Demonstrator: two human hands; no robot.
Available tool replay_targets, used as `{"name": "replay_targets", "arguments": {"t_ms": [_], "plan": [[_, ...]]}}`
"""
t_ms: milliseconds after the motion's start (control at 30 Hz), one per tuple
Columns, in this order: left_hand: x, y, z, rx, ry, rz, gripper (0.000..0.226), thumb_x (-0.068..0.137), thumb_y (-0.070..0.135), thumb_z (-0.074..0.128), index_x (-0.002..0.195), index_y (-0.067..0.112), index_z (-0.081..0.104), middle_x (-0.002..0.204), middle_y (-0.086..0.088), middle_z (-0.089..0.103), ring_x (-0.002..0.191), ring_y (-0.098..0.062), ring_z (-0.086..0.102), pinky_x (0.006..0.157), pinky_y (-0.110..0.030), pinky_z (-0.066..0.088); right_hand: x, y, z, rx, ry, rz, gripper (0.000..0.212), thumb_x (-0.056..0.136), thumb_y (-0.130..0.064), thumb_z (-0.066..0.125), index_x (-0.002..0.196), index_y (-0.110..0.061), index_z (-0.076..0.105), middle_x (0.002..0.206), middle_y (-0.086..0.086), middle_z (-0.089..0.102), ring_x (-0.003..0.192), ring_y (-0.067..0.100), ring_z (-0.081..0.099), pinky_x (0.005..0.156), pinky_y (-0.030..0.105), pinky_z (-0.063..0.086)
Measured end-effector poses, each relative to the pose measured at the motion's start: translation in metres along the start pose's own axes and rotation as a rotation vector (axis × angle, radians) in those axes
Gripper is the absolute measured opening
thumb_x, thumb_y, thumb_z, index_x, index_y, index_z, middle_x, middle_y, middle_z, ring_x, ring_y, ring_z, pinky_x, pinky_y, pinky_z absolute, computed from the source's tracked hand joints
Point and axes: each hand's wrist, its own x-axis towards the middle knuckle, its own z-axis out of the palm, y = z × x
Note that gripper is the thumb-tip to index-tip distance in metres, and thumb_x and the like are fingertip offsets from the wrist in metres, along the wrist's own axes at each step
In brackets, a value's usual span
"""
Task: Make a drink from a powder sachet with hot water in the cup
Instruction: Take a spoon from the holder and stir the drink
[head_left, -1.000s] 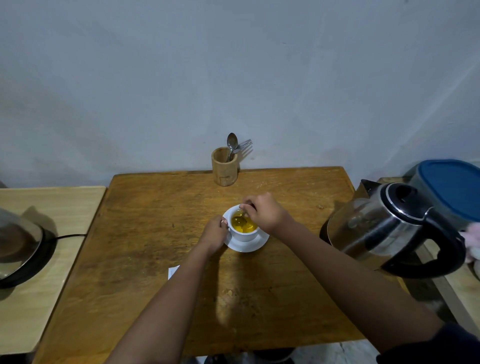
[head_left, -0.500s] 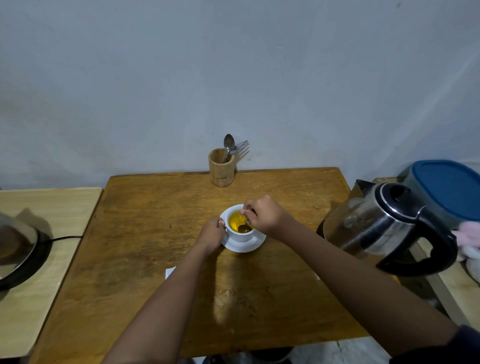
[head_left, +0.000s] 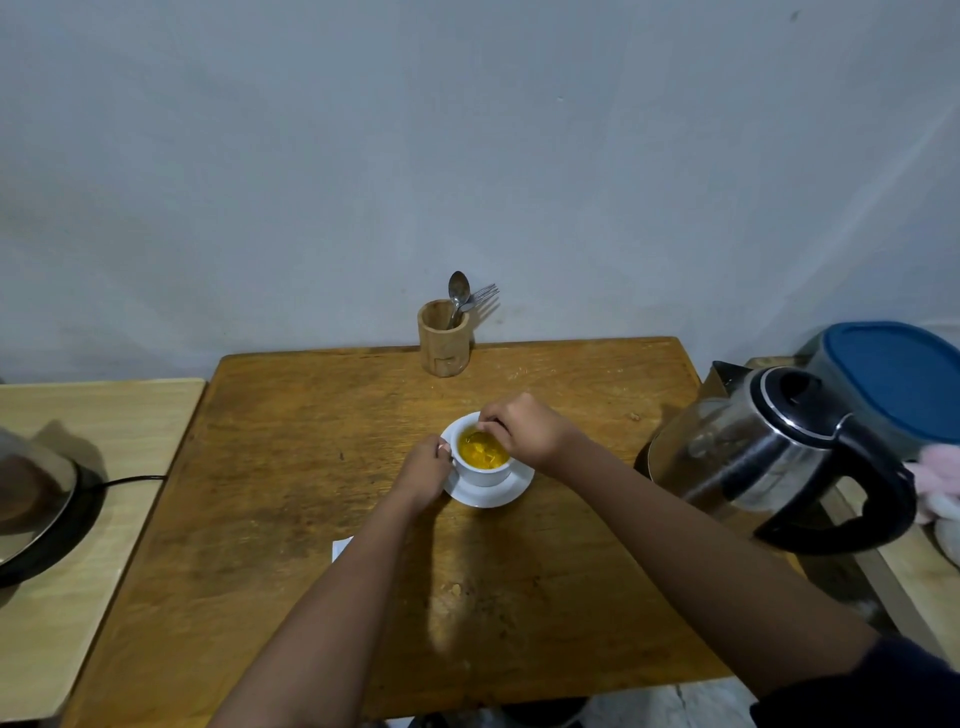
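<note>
A white cup (head_left: 483, 473) stands on a white saucer (head_left: 496, 496) in the middle of the wooden table (head_left: 291, 467). Inside the cup is a yellow-orange drink (head_left: 483, 453). My left hand (head_left: 423, 475) grips the cup at its left side, by the handle. Over the cup's far right rim my right hand (head_left: 524, 431) is closed on a spoon whose bowl dips into the drink; most of the spoon is hidden by my fingers. A white sachet corner (head_left: 341, 548) shows beside my left forearm.
A steel and glass kettle (head_left: 769, 452) with a black handle stands at the table's right edge. Behind it is a blue-lidded container (head_left: 898, 379). At the table's far edge a wooden holder (head_left: 443, 338) keeps a spoon and fork. A side table with a dark appliance (head_left: 36, 514) is left.
My right hand has circled the spoon around inside the cup, from the far rim to the near side and back. My left hand has stayed on the cup.
</note>
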Motion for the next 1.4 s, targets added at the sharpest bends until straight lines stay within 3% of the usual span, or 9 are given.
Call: {"name": "replay_targets", "arguments": {"t_ms": [300,533,667,833,1033,1233,1300,1400], "plan": [[0.001,-0.001,0.000,-0.008,0.005,-0.001,0.019,0.097,0.016,0.033,0.090,0.010,0.050,0.089,-0.011,0.052,0.063,-0.009,0.039,0.053,-0.025,0.029,0.000,-0.013,-0.007,-0.130,-0.022,0.025,0.028,0.097,-0.018,0.043,0.106,-0.001,0.063,0.101,0.020,0.067,0.088,0.031,0.062,0.074,0.040,0.051],[0.003,-0.002,0.001,-0.029,0.003,-0.017,0.023,0.097,0.018,0.033,0.097,0.008,0.054,0.093,-0.011,0.054,0.077,-0.019,0.046,0.058,-0.026,0.033,-0.002,-0.010,-0.003,0.259,0.174,0.213,0.026,0.095,-0.013,0.044,0.092,0.002,0.065,0.082,0.021,0.072,0.066,0.020,0.068,0.075,0.041,0.059],[0.003,-0.002,0.001,-0.037,0.001,-0.005,0.020,0.097,0.017,0.033,0.093,0.009,0.052,0.092,-0.012,0.053,0.077,-0.019,0.045,0.057,-0.026,0.032,-0.004,-0.008,-0.009,0.424,0.282,0.261,0.022,0.095,-0.014,0.048,0.089,-0.001,0.064,0.083,0.019,0.073,0.063,0.013,0.067,0.070,0.030,0.059],[0.005,-0.003,0.001,0.012,0.005,-0.016,0.021,0.097,0.018,0.033,0.096,0.010,0.053,0.094,-0.011,0.055,0.078,-0.019,0.047,0.058,-0.027,0.034,-0.011,-0.007,-0.025,0.299,0.331,0.130,0.017,0.090,-0.018,0.059,0.090,-0.004,0.069,0.083,0.010,0.072,0.071,0.014,0.064,0.069,0.029,0.055],[0.006,-0.004,0.001,0.022,0.006,0.006,0.022,0.097,0.018,0.033,0.096,0.010,0.054,0.094,-0.012,0.056,0.082,-0.022,0.049,0.070,-0.031,0.037,-0.024,-0.001,-0.034,0.094,0.224,-0.172,0.015,0.087,-0.016,0.060,0.085,-0.003,0.067,0.085,0.013,0.069,0.079,0.021,0.062,0.069,0.036,0.053],[0.004,-0.003,0.001,0.045,0.004,0.017,0.025,0.097,0.018,0.033,0.099,0.007,0.055,0.094,-0.011,0.056,0.082,-0.022,0.048,0.070,-0.031,0.037,-0.030,0.007,-0.036,0.127,0.335,-0.123,0.014,0.087,-0.015,0.058,0.084,-0.004,0.066,0.083,0.012,0.067,0.076,0.024,0.061,0.068,0.041,0.054],[0.004,-0.004,0.000,0.043,0.006,0.025,0.022,0.097,0.018,0.033,0.095,0.009,0.053,0.094,-0.012,0.055,0.082,-0.022,0.048,0.070,-0.031,0.036,-0.031,0.010,-0.037,0.188,0.411,-0.041,0.013,0.087,-0.015,0.059,0.082,-0.004,0.065,0.077,0.007,0.065,0.069,0.019,0.059,0.064,0.035,0.053],[0.005,-0.005,0.000,0.037,0.004,0.020,0.023,0.097,0.019,0.033,0.095,0.008,0.054,0.094,-0.013,0.056,0.082,-0.022,0.048,0.071,-0.032,0.037,-0.035,0.015,-0.039,0.371,0.543,0.150,0.013,0.089,-0.016,0.059,0.083,-0.008,0.066,0.065,-0.005,0.059,0.053,-0.001,0.055,0.053,0.008,0.043]]}}
